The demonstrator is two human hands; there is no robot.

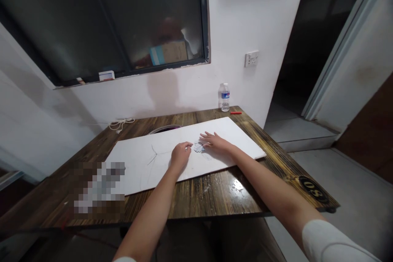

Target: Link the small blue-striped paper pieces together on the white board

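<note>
A large white board [172, 141] lies across the dark wooden table. On its right half is a small spread of thin, pale, flat pieces [199, 147], too small to name. My right hand [216, 143] rests at their right side, its fingers stretched out and spread, partly covering them. Just left of the pieces, my left hand [180, 155] is closed with thumb and finger pinched together; whatever is in the pinch is too small to make out. Dark thin lines [155, 154] mark the board further left.
The wooden table [208, 196] carries a water bottle [225, 97] and a red pen-like stick [236, 113] at the back right. A pale coiled cable [121, 123] lies at the back left. A round rim [164, 128] shows behind the board. The near-left corner is pixelated.
</note>
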